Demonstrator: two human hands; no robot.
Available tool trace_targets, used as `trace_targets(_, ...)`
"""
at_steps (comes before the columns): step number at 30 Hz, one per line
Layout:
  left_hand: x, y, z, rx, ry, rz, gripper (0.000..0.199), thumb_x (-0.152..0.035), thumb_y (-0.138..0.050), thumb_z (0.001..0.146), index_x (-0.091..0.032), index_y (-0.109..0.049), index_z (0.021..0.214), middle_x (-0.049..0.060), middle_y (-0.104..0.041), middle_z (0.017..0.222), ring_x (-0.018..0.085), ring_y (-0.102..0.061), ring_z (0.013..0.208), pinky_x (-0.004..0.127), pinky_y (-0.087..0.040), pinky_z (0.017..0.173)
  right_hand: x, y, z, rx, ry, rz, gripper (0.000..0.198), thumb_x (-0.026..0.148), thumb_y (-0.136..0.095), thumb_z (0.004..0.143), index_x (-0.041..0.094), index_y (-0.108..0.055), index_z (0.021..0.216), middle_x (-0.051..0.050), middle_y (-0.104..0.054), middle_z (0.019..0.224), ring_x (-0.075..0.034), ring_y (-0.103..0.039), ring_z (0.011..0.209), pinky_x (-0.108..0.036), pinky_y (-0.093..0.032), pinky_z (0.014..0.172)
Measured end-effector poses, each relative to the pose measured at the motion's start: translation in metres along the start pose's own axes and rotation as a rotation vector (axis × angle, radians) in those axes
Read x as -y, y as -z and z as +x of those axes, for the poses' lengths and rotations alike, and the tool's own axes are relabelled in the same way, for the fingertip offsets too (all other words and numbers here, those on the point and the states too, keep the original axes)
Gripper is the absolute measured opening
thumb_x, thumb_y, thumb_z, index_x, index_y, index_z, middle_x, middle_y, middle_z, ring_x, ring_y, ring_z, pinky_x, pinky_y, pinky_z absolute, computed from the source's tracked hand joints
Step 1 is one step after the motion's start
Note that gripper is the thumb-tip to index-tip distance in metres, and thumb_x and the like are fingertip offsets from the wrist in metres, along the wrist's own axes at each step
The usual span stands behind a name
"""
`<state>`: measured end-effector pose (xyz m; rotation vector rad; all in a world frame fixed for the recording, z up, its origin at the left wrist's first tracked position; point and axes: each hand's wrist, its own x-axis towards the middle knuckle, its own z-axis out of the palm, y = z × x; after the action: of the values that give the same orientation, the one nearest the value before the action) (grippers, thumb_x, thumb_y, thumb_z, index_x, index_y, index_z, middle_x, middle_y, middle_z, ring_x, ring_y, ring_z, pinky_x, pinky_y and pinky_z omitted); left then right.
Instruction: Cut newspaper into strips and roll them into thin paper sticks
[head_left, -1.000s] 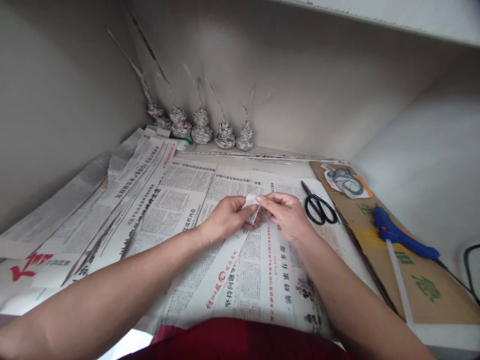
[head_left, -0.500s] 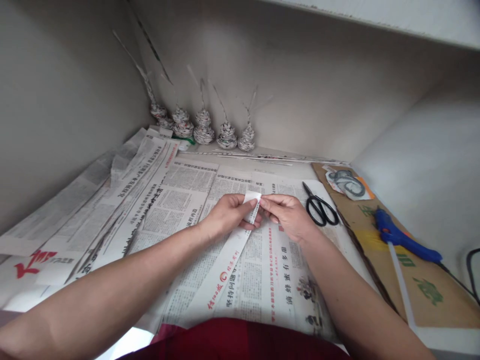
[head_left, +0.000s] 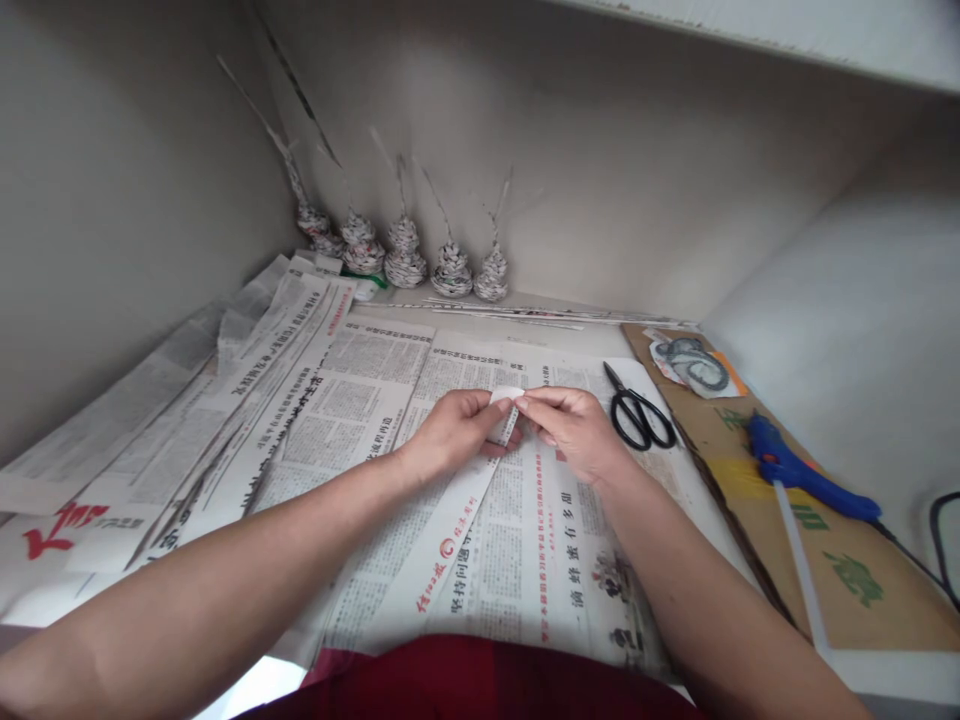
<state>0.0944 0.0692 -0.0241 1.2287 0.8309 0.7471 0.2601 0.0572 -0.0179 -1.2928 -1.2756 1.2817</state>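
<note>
A long newspaper strip (head_left: 450,545) with red print slants from near my body up to both hands, over the newspaper sheets (head_left: 360,400). My left hand (head_left: 466,425) is closed on its upper end, thumb on top and fingers beneath. My right hand (head_left: 566,420) pinches the top right corner of the same strip between thumb and fingertips. The white tip of the strip bends over between the two hands. Part of the held end is hidden by my fingers. Black-handled scissors (head_left: 637,415) lie just right of my right hand.
Several gourd-shaped woven paper pieces (head_left: 405,255) stand along the back wall, with thin rolled paper sticks (head_left: 510,315) in front. Newspaper strips (head_left: 255,370) are piled at left. On the right, cardboard (head_left: 885,600) carries a blue glue gun (head_left: 802,475) and a grey coil (head_left: 697,365).
The strip's white top end has curled down and looks shorter between my fingers. Both hands stay at nearly the same place, still pinching it.
</note>
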Motion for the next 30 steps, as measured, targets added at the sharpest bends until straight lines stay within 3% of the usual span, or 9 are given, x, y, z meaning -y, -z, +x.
trace_targets(19,-0.004,-0.0021,-0.0008,-0.029,0.052,-0.035,0.021,-0.029,-0.054,0.087,-0.012,-0.062,0.079,0.008,-0.068,0.08,0.018,-0.066,0.08,0.035,-0.055,0.076,-0.0041,-0.003,0.0024,-0.044,-0.002,0.05,0.018,0.035,-0.073,0.074,0.017,-0.072,0.076,0.005,-0.054,0.047,-0.004,-0.035,0.034,-0.021,-0.024,0.034)
trace_targets(30,0.0022,-0.0021,0.0004,-0.021,0.045,-0.004,0.019,-0.026,-0.053,0.088,-0.011,-0.065,0.084,0.008,-0.068,0.084,0.016,-0.065,0.081,0.033,-0.056,0.077,-0.0087,-0.0065,0.0045,-0.076,0.034,0.067,0.015,0.03,-0.076,0.07,0.017,-0.069,0.069,0.005,-0.054,0.046,-0.006,-0.041,0.037,-0.02,-0.031,0.038)
